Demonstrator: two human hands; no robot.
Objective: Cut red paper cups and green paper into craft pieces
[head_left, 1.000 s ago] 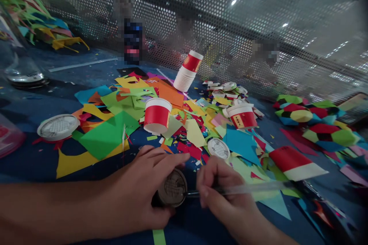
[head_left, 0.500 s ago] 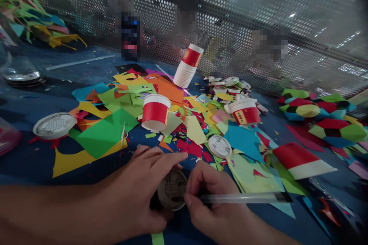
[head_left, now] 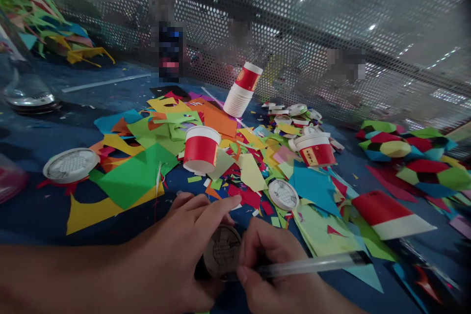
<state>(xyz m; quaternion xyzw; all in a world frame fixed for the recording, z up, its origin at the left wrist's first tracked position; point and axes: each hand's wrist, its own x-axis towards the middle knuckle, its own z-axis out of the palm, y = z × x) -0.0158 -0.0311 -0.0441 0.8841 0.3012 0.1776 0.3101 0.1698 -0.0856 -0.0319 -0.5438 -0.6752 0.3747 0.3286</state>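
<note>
My left hand (head_left: 180,243) curls its fingers and thumb around the rim of a cut-off paper cup bottom (head_left: 222,251), holding it close in front of me. A dark line drawing with a grid-like pattern covers its round face. In my right hand (head_left: 274,255) is a clear-barrelled pen (head_left: 312,265), pinched between thumb and fingers, with its tip at the lower edge of that face. A similar drawn cup bottom (head_left: 283,195) lies just beyond my right hand. Farther left, a larger one (head_left: 71,165) rests on red paper.
Coloured paper scraps (head_left: 138,175) cover the blue table. A red-and-white paper cup (head_left: 200,149) and a leaning cup stack (head_left: 243,89) stand ahead. Another cup (head_left: 315,149) sits near piled cup bottoms (head_left: 294,113). Colourful paper balls (head_left: 434,174) lie right, beside a flattened cup piece (head_left: 392,211).
The pen tip has moved down from the drawing's middle to its lower edge, and the pen's back end tilts up more. My left hand keeps its hold. The view has shifted slightly.
</note>
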